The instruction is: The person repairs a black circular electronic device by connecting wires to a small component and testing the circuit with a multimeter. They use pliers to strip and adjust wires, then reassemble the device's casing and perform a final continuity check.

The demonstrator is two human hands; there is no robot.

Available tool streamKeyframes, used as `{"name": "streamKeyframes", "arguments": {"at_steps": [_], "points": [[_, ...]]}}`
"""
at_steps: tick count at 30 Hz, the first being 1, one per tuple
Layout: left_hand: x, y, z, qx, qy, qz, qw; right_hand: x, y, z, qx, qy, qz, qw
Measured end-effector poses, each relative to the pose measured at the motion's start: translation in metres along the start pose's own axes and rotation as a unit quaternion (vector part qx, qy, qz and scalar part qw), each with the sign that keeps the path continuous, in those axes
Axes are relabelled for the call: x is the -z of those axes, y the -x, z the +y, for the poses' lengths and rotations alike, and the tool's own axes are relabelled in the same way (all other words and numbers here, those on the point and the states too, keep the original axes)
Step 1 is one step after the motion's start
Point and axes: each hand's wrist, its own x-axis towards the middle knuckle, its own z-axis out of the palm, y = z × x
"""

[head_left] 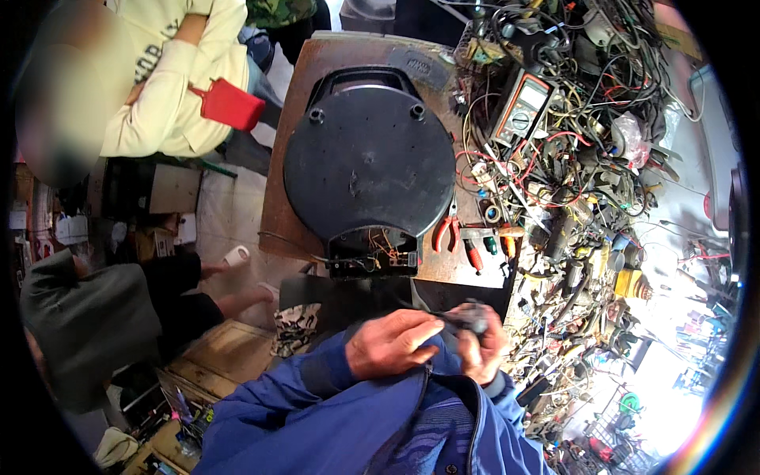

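While both hands grip a small dark part (467,318) below the workbench's (317,63) near edge, left hand (392,343) and right hand (484,348) close around it; a round black appliance (368,158) lies upturned there.

Brown wooden worktop (279,226), bare along its left edge. At the middle, touching the near edge, a round black appliance (369,162) lying flat, handle toward the far edge, open wiring at its near end. Just beside it on the right, near the front edge, red-handled pliers (446,231), then screwdrivers (484,247) with red, green and orange handles in a row. Toward the far right, a grey and orange multimeter (520,108) resting among a dense tangle of wires (602,75). Along the right side, a heap of small tools and parts (586,261), too crowded to tell apart.
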Motion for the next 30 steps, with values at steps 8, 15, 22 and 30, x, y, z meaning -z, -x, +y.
{"name": "streamKeyframes", "arguments": {"at_steps": [8, 15, 22, 30], "points": [[0.130, 0.058, -0.084, 0.337, -0.188, 0.171, 0.907, 0.166, -0.020, -0.008, -0.041, -0.337, 0.230, 0.912], [0.140, 0.023, -0.125, 0.369, -0.027, 0.255, 0.893, 0.143, -0.097, 0.041, -0.087, 0.191, 0.199, 0.957], [0.137, -0.010, -0.138, 0.389, -0.118, 0.201, 0.891, 0.136, -0.218, 0.114, 0.053, 0.429, 0.198, 0.880], [0.158, 0.021, -0.165, 0.390, -0.173, 0.207, 0.881, 0.125, -0.240, 0.161, -0.097, 0.548, 0.226, 0.800]]}}
